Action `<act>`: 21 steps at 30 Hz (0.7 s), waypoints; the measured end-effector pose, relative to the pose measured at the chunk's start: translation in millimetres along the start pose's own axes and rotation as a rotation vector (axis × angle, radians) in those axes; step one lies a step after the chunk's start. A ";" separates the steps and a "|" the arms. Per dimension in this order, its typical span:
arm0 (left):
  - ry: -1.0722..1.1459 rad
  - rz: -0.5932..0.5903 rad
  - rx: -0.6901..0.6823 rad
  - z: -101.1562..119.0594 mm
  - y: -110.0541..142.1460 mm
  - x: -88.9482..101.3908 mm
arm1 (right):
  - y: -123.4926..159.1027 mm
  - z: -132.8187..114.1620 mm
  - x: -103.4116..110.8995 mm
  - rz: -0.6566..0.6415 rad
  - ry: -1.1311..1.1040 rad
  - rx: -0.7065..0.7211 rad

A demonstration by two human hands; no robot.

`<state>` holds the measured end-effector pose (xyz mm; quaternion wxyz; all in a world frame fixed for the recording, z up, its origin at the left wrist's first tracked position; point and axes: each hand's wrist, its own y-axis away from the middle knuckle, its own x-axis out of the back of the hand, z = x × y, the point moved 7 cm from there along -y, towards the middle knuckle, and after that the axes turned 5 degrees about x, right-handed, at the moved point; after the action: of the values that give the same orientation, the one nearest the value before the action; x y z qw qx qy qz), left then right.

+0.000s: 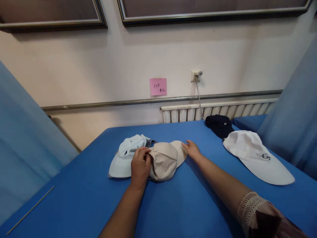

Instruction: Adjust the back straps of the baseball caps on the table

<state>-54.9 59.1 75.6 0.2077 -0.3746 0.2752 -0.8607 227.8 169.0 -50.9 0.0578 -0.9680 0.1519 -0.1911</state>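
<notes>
A beige baseball cap (164,162) lies on its side between my hands, its brim toward the right. My left hand (140,167) grips the cap's back edge near the strap opening, fingers closed on it. At the other end, my right hand (192,150) pinches the brim's edge, thumb on its upper face; the fingers underneath are partly hidden. Just left of my left hand sits a pale blue cap (128,150) with a small dark logo, brim toward me. Something dark grey shows under and behind it, mostly covered.
A white cap (250,148) with a dark logo and a black cap (219,124) lie at the right of the blue-covered table (81,205). A thin stick (31,210) rests at the left edge. Curtains hang on both sides; a radiator (183,115) and cord stand behind.
</notes>
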 end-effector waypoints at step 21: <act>0.331 0.019 0.319 -28.1 2.5 -8.9 | 95.6 12.7 64.1 -0.533 -0.539 -0.411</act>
<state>-70.2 71.2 53.3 0.2242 -0.1881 0.1693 -0.9411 263.2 58.8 -56.2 -0.1501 -0.9801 -0.0891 0.0945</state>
